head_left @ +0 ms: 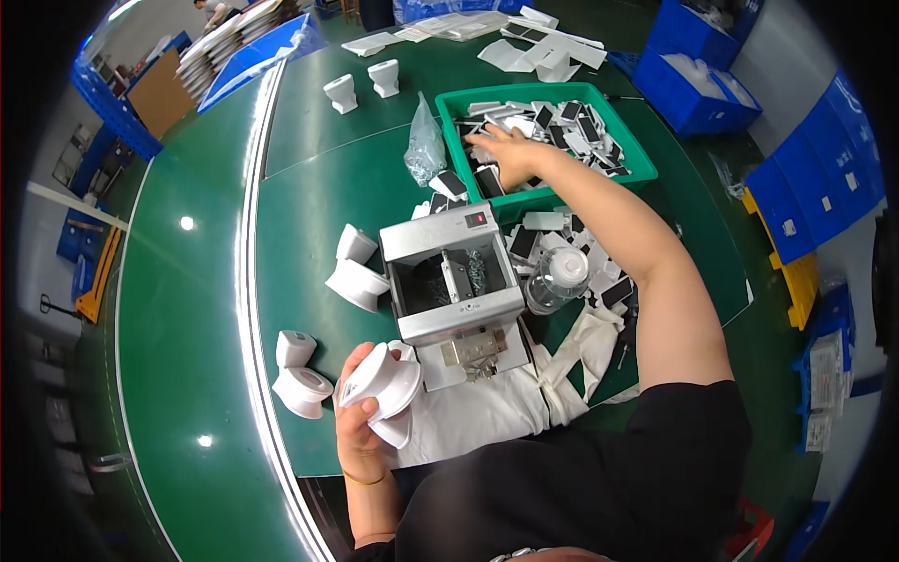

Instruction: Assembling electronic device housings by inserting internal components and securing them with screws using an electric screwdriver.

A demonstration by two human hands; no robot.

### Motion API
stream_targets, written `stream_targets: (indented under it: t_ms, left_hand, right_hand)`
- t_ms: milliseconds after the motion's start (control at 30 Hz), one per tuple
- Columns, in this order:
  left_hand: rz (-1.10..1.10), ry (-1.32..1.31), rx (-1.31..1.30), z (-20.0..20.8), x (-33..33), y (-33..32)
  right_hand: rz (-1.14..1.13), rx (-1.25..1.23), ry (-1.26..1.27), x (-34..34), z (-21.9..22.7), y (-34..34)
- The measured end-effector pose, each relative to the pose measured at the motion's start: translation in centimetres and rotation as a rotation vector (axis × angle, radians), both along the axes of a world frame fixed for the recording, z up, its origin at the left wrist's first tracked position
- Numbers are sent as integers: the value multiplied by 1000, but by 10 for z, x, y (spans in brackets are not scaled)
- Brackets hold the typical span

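My left hand [358,412] is closed round a white toy-sized toilet [386,379], tilted in front of the metal machine. Over at the back right, my right hand [506,155] reaches into a green bin [573,190] with its fingers stretched out among small black-and-white rectangular parts [585,131]. Nothing shows clearly between those fingers. Between my arms stands a silver screw feeder [449,323] with loose screws [476,272] in its open hopper and a small red display. Two similar white toilets, one nearer [302,377] and one farther [358,272], stand left of the feeder.
Two more white toilets [384,79] stand at the back. A clear plastic bag [424,145] lies beside the bin. Right of the feeder are a clear bottle [559,278], loose parts and a cream cloth [585,356]. Blue crates [702,94] stand beyond the table on the right.
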State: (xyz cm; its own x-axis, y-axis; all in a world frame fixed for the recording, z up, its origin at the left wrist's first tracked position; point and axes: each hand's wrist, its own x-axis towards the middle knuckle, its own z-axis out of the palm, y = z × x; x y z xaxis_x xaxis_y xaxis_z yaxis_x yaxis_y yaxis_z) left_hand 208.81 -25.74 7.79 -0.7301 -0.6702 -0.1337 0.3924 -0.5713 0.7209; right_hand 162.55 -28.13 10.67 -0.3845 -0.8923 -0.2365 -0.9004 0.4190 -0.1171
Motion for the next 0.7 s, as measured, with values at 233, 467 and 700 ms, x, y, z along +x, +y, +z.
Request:
stream_targets:
  t_ms: [233, 467, 700]
  left_hand:
    - [-32, 2, 4, 1, 1, -4]
    - [-57, 54, 47, 8, -6, -9]
    - [-112, 82, -20, -2, 4, -9]
  right_hand:
    - [175, 18, -48, -11, 20, -2]
    - [150, 145, -21, -15, 19, -16]
    - [309, 94, 67, -22, -17, -3]
